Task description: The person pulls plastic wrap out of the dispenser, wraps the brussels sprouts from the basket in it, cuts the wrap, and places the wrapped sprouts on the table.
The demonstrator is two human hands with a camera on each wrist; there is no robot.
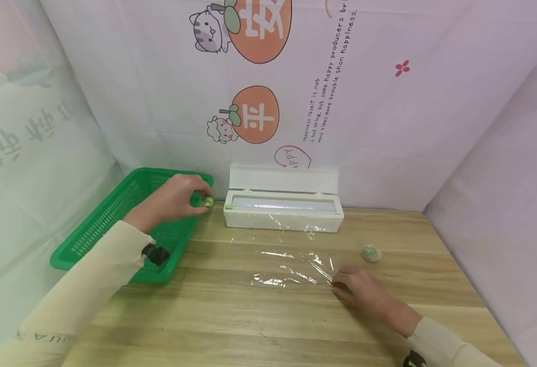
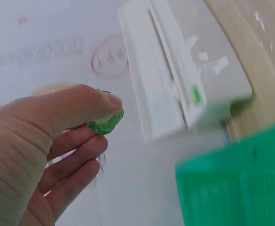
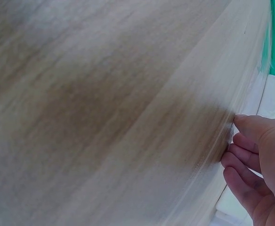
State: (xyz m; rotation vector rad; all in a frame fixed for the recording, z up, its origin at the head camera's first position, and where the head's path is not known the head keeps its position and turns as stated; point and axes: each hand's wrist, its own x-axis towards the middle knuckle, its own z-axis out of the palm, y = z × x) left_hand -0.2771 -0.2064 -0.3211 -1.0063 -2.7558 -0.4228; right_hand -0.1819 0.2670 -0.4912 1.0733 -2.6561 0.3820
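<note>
Between the thumb and fingers of my left hand [image 1: 177, 199] is a small green leafy ball that looks like a Brussels sprout [image 2: 107, 123]. The hand is above the right rim of a green plastic basket [image 1: 183, 255]. Clear cling film [image 1: 287, 265] stretches from a white dispenser box [image 1: 282, 221] toward me over the wood. At the film's near right corner, my right hand [image 1: 365, 293] pinches its edge, and creases run to the fingertips. Beyond that hand lies a small pale green bundle [image 1: 371, 253], seemingly wrapped in film.
The dispenser's lid [image 1: 283, 179] stands raised against the printed white cloth [image 1: 355, 102] at the back. More cloth hangs at the left and right sides of the wooden table [image 1: 232, 326]. A small green slider [image 2: 196, 95] sits at the dispenser's left end.
</note>
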